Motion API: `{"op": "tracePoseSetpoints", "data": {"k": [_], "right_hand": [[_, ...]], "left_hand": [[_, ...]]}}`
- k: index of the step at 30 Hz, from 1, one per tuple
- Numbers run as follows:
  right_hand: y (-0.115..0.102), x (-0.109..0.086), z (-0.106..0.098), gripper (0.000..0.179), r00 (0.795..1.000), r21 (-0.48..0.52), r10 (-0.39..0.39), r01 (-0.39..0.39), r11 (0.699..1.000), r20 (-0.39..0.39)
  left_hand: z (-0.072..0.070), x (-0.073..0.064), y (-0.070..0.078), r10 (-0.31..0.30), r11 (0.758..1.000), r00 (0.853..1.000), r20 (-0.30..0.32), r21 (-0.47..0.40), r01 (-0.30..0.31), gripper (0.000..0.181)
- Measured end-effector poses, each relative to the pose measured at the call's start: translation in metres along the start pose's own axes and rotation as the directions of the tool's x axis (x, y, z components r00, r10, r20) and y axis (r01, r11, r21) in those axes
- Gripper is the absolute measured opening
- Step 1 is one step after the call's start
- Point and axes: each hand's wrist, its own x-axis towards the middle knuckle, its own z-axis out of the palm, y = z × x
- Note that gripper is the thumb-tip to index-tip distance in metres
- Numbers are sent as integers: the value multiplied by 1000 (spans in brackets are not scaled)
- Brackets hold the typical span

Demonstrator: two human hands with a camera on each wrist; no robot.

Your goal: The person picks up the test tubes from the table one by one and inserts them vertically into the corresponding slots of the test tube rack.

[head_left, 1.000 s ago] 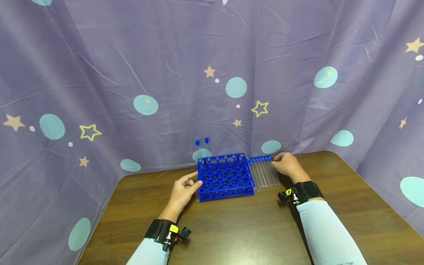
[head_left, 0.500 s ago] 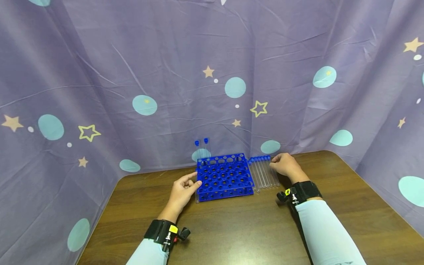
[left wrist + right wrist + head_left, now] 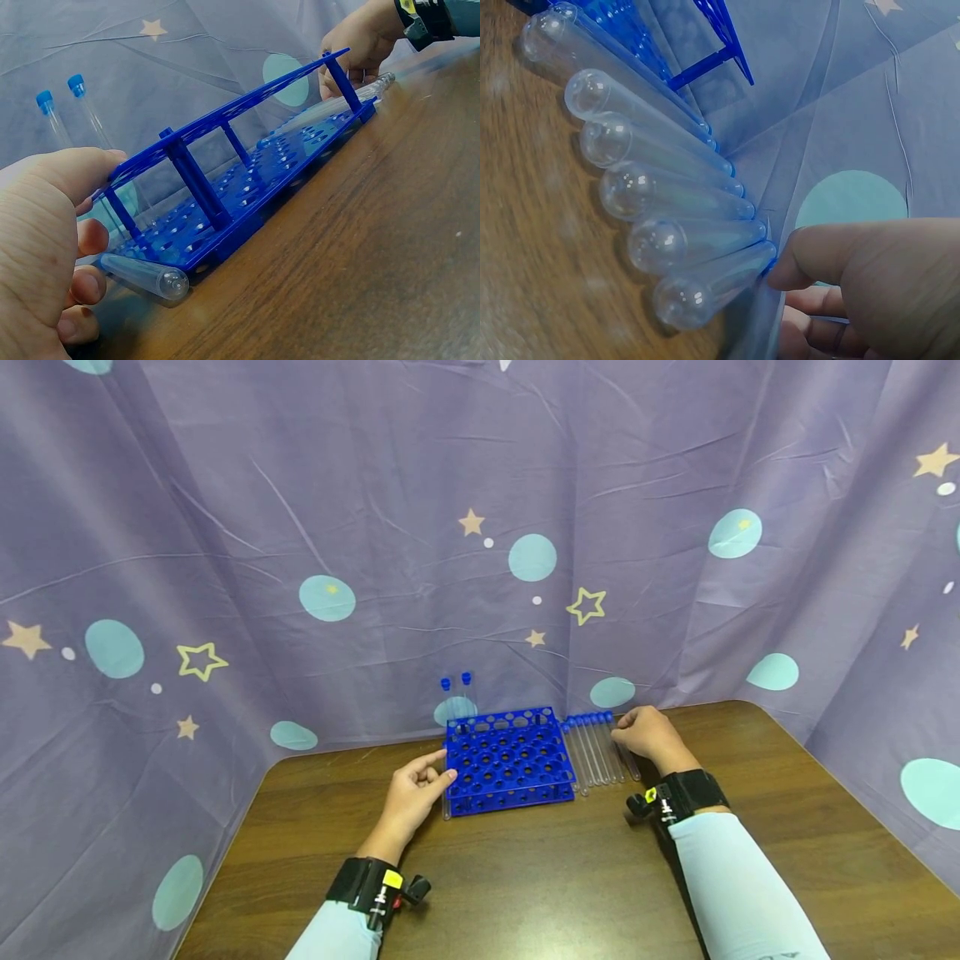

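The blue test tube rack point(image 3: 510, 760) stands on the table, with two blue-capped test tubes point(image 3: 81, 94) upright at its back left. My left hand point(image 3: 412, 789) grips the rack's left end, thumb over the top edge in the left wrist view. Beneath those fingers a loose capped tube point(image 3: 146, 276) lies along the rack's side. Several clear tubes point(image 3: 596, 752) lie side by side right of the rack, caps toward the curtain. At the outermost tube point(image 3: 720, 289), my right hand point(image 3: 647, 732) pinches the blue cap end; its fingertips are partly hidden.
A purple curtain point(image 3: 420, 568) with stars and dots hangs right behind the rack and tubes. The brown wooden table point(image 3: 540, 877) extends toward me and to both sides. Each wrist wears a black strap point(image 3: 697, 791) with a small camera.
The outermost tube's rounded end has swung slightly right, away from the neighbouring tubes. My right hand has barely shifted; the left hand and rack stay put.
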Motion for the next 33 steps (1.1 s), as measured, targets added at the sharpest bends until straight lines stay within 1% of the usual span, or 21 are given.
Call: {"op": "tracePoseSetpoints", "data": {"k": [5, 14, 17, 22, 28, 31, 33], "right_hand": [[-1, -1, -1, 37, 1000, -12, -3, 3, 1000, -2], [-2, -3, -2, 36, 999, -62, 33, -32, 998, 1], [-3, -4, -2, 32, 999, -72, 37, -36, 997, 8], [-3, -3, -3, 26, 999, -81, 35, -34, 996, 16], [-2, -1, -3, 26, 1000, -91, 24, -22, 996, 19], [-2, 0, -2, 20, 1000, -88, 23, -21, 996, 20], [-2, 1, -2, 25, 999, -75, 21, -19, 997, 27]], "left_hand": [[-1, 0, -1, -8, 1000, 1000, 1, -2, 8, 49], [1, 1, 1, -8, 1000, 1000, 1, -3, 8, 50], [1, 1, 1, -4, 1000, 1000, 2, -2, 4, 50], [2, 2, 2, 0, 1000, 1000, -1, -5, 0, 50], [1, 2, 0, 11, 1000, 1000, -13, -7, -11, 50], [1, 2, 0, 5, 1000, 1000, -13, -12, -5, 48], [1, 1, 0, 1, 1000, 1000, -10, -17, -1, 48]]}}
